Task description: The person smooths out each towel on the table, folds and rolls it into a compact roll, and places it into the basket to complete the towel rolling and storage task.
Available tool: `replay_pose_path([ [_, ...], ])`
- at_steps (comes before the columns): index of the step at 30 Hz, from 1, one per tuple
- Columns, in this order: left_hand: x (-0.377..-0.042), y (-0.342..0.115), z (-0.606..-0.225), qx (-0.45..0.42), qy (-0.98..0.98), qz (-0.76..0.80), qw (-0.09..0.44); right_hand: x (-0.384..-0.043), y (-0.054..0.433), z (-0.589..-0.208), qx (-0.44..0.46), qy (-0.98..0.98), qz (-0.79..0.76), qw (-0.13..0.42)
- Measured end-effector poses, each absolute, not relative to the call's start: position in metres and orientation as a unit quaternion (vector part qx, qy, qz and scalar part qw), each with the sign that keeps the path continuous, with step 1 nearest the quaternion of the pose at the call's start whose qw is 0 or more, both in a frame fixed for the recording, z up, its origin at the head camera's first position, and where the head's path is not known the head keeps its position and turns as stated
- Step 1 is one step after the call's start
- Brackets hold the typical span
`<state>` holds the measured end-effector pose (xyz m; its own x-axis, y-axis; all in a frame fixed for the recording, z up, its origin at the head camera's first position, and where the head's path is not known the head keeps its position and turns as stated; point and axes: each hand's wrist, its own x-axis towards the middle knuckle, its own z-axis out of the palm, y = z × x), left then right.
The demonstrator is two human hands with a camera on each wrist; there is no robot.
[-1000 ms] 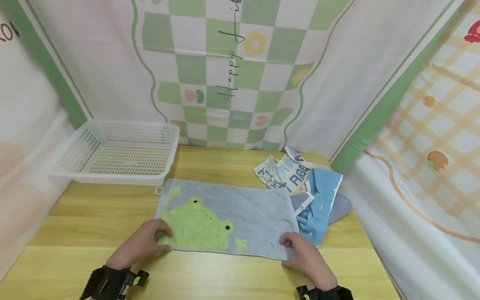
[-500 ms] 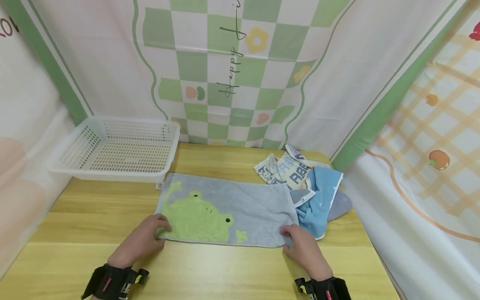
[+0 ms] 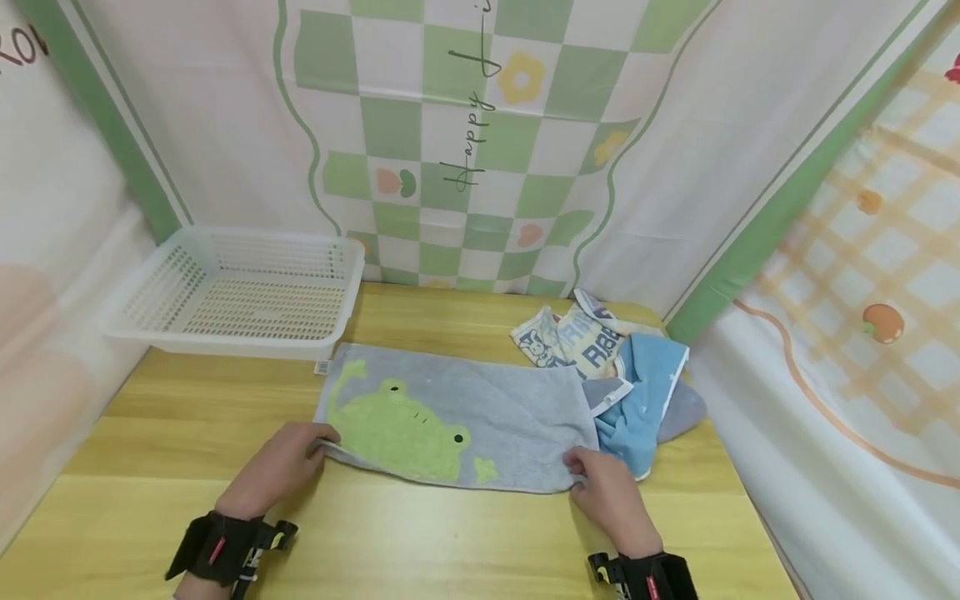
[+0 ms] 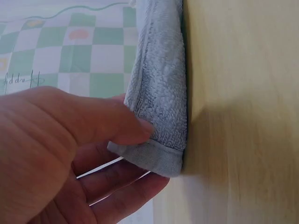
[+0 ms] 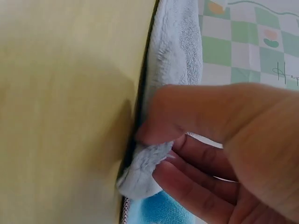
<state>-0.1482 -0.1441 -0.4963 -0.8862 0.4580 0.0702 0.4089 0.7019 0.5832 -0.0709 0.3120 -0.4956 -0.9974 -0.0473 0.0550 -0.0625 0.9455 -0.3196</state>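
Note:
A grey towel (image 3: 517, 417) with a green frog on its left half lies spread on the wooden table (image 3: 450, 550). At its near left corner my left hand (image 3: 281, 467) pinches the edge between thumb and fingers, and that corner is lifted a little. The left wrist view shows the towel's hemmed border (image 4: 159, 156) between the thumb and the fingers below. My right hand (image 3: 611, 492) pinches the near right corner. In the right wrist view a fold of towel (image 5: 147, 172) bunches between thumb and fingers, low over the table.
A white perforated plastic basket (image 3: 255, 308) stands at the back left, with nothing in it. To the right, a crumpled pile of cloths (image 3: 637, 400), blue, grey and printed with letters, adjoins the towel's right edge. Printed curtains (image 3: 487, 167) hang behind and on both sides.
Both hands and the towel's near edge have moved away from me, up the view. The near left corner, flat before, is now raised in my left hand. The basket and cloth pile stay put.

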Motion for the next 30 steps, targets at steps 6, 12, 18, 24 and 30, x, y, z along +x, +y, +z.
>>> replay_pose_path([
  [6, -0.15, -0.145, -0.492, 0.245, 0.919, 0.307, 0.045, -0.067, 0.32, -0.493, 0.026, -0.981, 0.19, -0.029],
  [12, -0.156, -0.146, -0.479, 0.243, 0.913, 0.325, 0.045, -0.058, 0.329, -0.483, 0.04, -0.977, 0.209, 0.016],
  [18, -0.159, -0.149, -0.467, 0.24, 0.902, 0.359, 0.033, -0.056, 0.336, -0.463, 0.047, -0.961, 0.271, 0.045],
  [24, -0.166, -0.148, -0.459, 0.236, 0.906, 0.349, -0.032, -0.063, 0.343, -0.447, 0.05, -0.954, 0.292, 0.049],
  [30, -0.176, -0.145, -0.46, 0.22, 0.914, 0.337, -0.045, -0.071, 0.348, -0.452, 0.07, -0.952, 0.293, 0.044],
])
